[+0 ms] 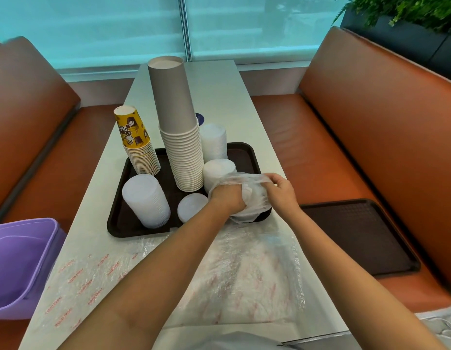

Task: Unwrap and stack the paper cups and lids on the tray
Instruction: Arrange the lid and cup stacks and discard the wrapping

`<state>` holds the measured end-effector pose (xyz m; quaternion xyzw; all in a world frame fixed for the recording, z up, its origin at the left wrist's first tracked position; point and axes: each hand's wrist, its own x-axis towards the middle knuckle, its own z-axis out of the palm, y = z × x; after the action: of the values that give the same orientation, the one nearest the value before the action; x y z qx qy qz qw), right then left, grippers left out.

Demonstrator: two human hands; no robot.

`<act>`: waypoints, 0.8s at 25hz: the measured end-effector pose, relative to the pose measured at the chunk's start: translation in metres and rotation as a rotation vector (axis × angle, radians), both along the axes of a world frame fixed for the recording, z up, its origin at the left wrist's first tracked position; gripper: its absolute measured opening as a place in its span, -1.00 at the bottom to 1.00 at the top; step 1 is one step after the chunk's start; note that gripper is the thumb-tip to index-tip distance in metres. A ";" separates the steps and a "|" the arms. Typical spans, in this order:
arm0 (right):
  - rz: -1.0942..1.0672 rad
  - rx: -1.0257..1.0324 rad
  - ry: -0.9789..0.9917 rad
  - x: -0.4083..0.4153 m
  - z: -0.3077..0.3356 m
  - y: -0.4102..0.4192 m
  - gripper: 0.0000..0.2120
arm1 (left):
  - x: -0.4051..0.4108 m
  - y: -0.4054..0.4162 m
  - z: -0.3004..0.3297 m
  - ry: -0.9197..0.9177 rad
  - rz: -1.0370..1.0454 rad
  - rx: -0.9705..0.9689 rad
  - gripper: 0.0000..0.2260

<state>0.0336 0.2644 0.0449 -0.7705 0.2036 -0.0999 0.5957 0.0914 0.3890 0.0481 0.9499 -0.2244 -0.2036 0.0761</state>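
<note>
Most cups [180, 137] and lids [146, 199] already stand on the tray [118, 221]. At its near right corner, my left hand [228, 197] holds the last lid pack [254, 198] while my right hand [280, 189] pinches its wrap off.

Both hands work at a wrapped stack of lids on the tray

At centre frame the left hand [228, 198] holds the wrapped lids [252, 198] on the dark tray [118, 223]; the right hand [282, 189] pinches the clear wrap [244, 179].

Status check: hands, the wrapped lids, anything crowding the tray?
Left hand and right hand both gripping plastic wrap. Wrapped lids at tray near corner. Lid stacks close behind.
</note>
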 end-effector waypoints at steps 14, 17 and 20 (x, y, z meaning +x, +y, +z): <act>0.070 -0.017 -0.011 -0.001 -0.025 0.009 -0.69 | 0.005 0.021 0.012 0.049 0.002 -0.210 -0.55; -0.021 -0.079 -0.044 0.004 -0.021 0.007 -0.75 | 0.003 0.026 0.024 0.024 -0.042 -0.190 -0.60; -0.077 -0.113 -0.078 0.010 -0.010 0.003 -0.79 | -0.005 0.033 0.037 -0.048 -0.037 -0.344 -0.79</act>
<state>0.0434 0.2674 0.0344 -0.7899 0.2040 -0.1640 0.5546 0.0862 0.4217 0.0855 0.9232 -0.2752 -0.1409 0.2282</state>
